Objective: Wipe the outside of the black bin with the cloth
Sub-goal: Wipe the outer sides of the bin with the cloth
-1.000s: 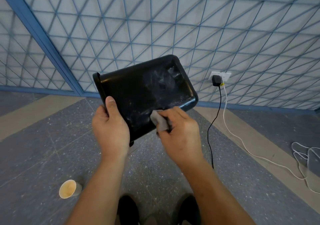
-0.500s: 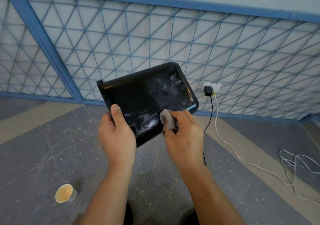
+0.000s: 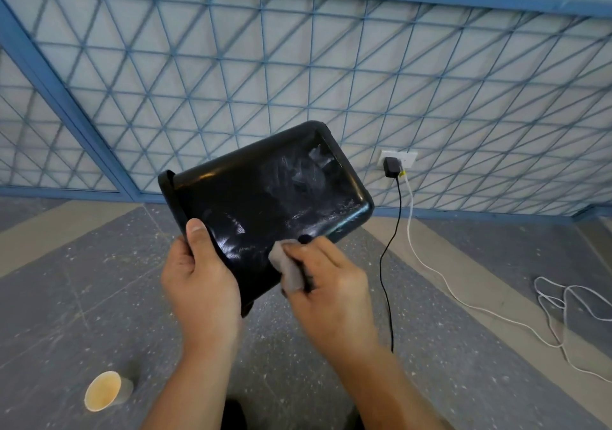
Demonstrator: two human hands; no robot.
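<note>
The black bin [image 3: 265, 194] is held up in the air, tilted, with its flat smeared underside facing me and its rim toward the left. My left hand [image 3: 202, 277] grips the bin's lower left edge, thumb on the glossy side. My right hand [image 3: 326, 287] pinches a small grey cloth [image 3: 287, 269] and presses it against the bin's lower edge. White streaks and dusty smears cover the underside near its upper right corner.
A paper cup [image 3: 105, 391] lies on the speckled grey floor at the lower left. A wall socket [image 3: 399, 159] holds a black charger with a black cable [image 3: 385, 257] and a white cable [image 3: 440, 277] trailing right. A blue lattice fence stands behind.
The bin sits a little higher in view, and my left thumb has slid up its edge. The cloth has moved slightly along the bin's lower edge under my right hand.
</note>
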